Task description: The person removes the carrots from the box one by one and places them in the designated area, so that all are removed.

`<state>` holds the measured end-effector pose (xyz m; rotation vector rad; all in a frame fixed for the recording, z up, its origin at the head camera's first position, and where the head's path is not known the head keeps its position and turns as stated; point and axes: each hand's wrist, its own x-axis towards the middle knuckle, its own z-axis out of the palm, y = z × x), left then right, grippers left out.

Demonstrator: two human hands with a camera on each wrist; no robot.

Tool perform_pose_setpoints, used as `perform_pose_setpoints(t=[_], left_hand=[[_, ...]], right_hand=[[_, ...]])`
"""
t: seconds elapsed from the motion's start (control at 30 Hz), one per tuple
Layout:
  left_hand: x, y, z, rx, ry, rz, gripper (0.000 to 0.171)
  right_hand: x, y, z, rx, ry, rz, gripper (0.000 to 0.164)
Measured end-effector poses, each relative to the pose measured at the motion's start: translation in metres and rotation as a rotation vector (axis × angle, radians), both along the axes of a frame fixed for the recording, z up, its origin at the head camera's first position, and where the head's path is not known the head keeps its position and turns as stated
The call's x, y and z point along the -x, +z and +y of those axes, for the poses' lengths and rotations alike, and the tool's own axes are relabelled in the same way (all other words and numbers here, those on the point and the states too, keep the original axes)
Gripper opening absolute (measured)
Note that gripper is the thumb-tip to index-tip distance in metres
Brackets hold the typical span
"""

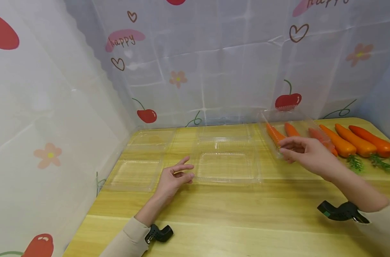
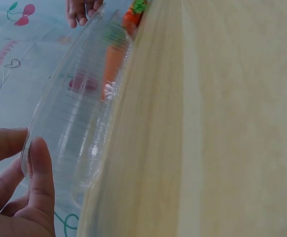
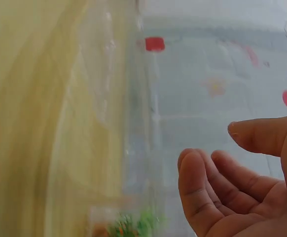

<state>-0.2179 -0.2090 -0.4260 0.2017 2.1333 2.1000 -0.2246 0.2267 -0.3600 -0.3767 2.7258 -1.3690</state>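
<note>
In the head view my left hand (image 1: 173,179) is at the left edge of an open clear plastic food box (image 1: 228,179) in the middle of the table. The left wrist view shows its thumb and fingers pinching the rim of the clear box (image 2: 67,106). My right hand (image 1: 305,152) hovers beside another clear plastic piece (image 1: 286,113) at the right. Orange carrots (image 1: 273,135) show through that piece; whether they lie inside or under it I cannot tell. In the right wrist view the thumb and fingers of my right hand (image 3: 242,185) are apart, with nothing between them.
At the left lies another open clear box (image 1: 134,175). More carrots (image 1: 355,141) with green tops lie in a row at the right. A printed curtain (image 1: 214,64) hangs behind and to the left of the wooden table (image 1: 214,217).
</note>
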Motion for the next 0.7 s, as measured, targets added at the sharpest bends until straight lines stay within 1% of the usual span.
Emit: perform_pose_setpoints(t=[0.1,0.2,0.3,0.43,0.57,0.7], left_hand=[[-0.001,0.000,0.000,0.003,-0.002,0.007,0.045],[-0.003,0.001,0.000,0.010,-0.009,0.013,0.045],[-0.004,0.001,-0.002,0.018,-0.018,0.015,0.045],[-0.004,0.001,-0.003,0.034,-0.021,0.014,0.045],[-0.004,0.002,-0.006,0.042,0.000,0.013,0.044],[-0.005,0.004,-0.009,0.050,0.017,0.013,0.043]], right_hand=[[-0.004,-0.007,-0.014,0.035,0.068,-0.045,0.040],[-0.008,-0.016,-0.026,0.027,0.104,-0.079,0.042],[-0.008,-0.024,-0.036,0.032,0.126,-0.109,0.048],[-0.006,-0.030,-0.044,0.072,0.138,-0.142,0.056],[-0.002,-0.032,-0.050,0.135,0.139,-0.192,0.061],[0.000,-0.034,-0.057,0.266,0.142,-0.280,0.064]])
